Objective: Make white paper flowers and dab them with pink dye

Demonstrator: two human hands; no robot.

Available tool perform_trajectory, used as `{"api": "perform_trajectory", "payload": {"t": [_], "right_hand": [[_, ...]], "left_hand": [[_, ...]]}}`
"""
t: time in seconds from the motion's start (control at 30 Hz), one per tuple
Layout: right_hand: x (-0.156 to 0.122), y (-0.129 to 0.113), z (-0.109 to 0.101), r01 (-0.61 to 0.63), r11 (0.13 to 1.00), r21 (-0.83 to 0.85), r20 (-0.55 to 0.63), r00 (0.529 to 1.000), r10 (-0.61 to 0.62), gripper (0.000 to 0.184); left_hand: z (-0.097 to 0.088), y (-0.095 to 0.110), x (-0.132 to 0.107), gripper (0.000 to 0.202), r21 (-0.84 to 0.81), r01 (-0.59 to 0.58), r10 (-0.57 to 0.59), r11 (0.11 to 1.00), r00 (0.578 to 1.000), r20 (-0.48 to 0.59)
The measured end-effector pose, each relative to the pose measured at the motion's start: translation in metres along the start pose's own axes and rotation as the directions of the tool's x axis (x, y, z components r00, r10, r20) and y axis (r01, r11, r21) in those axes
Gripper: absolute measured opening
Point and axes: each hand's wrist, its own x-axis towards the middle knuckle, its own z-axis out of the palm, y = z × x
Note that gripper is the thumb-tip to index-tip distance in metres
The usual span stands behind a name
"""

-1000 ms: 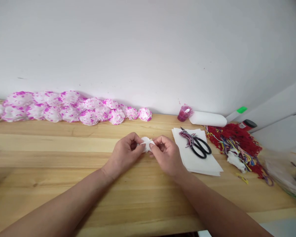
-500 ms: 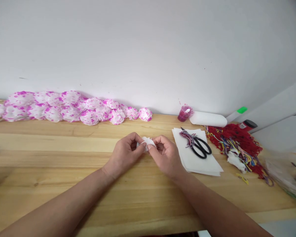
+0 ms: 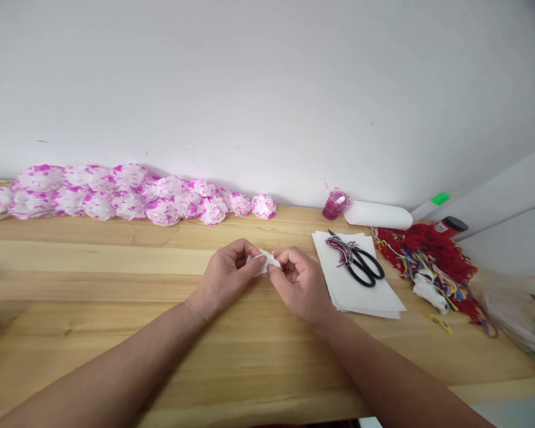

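A small piece of white tissue paper (image 3: 264, 261) is pinched between both hands over the wooden table. My left hand (image 3: 232, 267) grips its left side between thumb and fingers. On its right side, my right hand (image 3: 299, 279) holds it the same way, the thumbs close together. Parts of the paper are hidden behind the fingers. To the right of my right hand lies a stack of white paper sheets (image 3: 383, 300), bearing black-handled scissors (image 3: 368, 267) and a small bundle of purple and white yarn (image 3: 341, 248).
Pink-spotted white paper puffs (image 3: 129, 202) line the wall at left. A cup of magenta liquid (image 3: 336, 205), a white cylinder (image 3: 378, 214), a green-capped container (image 3: 432, 207) and a black-lidded red container (image 3: 451, 226) stand at back right. Red and coloured yarn (image 3: 446, 255) lies below them, beside a plastic bag (image 3: 512, 309).
The tissue paper between my fingers has shifted slightly and looks flatter. Both hands keep nearly the same place. The whole view has moved very slightly.
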Motion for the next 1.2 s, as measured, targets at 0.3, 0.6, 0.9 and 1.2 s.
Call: {"api": "perform_trajectory", "payload": {"t": [0.3, 0.6, 0.9, 1.2], "right_hand": [[0.0020, 0.0037, 0.0010, -0.171, 0.977, 0.129, 0.026, 0.985, 0.169, 0.016], [0.0025, 0.0010, -0.0010, -0.190, 0.966, 0.174, 0.063, 0.981, 0.182, 0.023], [0.0037, -0.0043, -0.0016, -0.225, 0.939, 0.260, 0.099, 0.974, 0.205, 0.024], [0.0024, -0.0035, -0.0008, -0.230, 0.947, 0.222, 0.078, 0.973, 0.217, 0.016]], "left_hand": [[0.0016, -0.0032, -0.0030, 0.022, 0.079, -0.012, 0.014, 0.997, 1.000, -0.020], [-0.0004, -0.0001, 0.0005, 0.026, -0.023, 0.033, -0.034, 0.999, 0.998, -0.043], [-0.0005, -0.0033, 0.0017, 0.026, -0.093, 0.056, -0.060, 0.994, 0.998, -0.035], [-0.0014, -0.0009, 0.0014, 0.028, -0.061, 0.061, -0.063, 0.996, 0.998, -0.025]]}}
